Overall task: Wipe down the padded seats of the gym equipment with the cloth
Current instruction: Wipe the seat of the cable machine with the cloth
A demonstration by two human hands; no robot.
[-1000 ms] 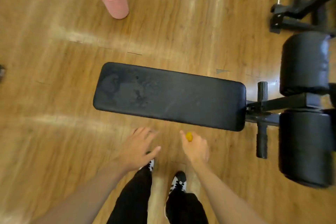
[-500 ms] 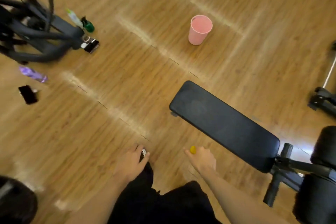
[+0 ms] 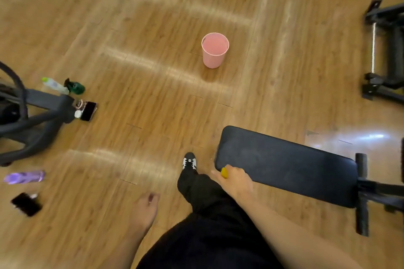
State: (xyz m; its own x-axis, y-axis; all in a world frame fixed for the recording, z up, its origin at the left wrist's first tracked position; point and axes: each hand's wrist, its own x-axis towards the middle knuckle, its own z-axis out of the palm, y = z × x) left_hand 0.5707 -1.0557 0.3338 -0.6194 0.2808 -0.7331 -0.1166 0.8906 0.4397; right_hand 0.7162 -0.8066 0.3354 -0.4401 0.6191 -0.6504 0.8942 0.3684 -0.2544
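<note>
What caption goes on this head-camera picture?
Right hand pinching a small yellow thing beside the black padded bench, pink bin ahead.

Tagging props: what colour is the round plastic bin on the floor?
The round plastic bin is plain pink; clearest in the head view.

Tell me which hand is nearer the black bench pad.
Right. The right hand, holding a small yellow thing, is at the bench pad's near left corner; the left hand hangs over the floor, well to its left.
</note>
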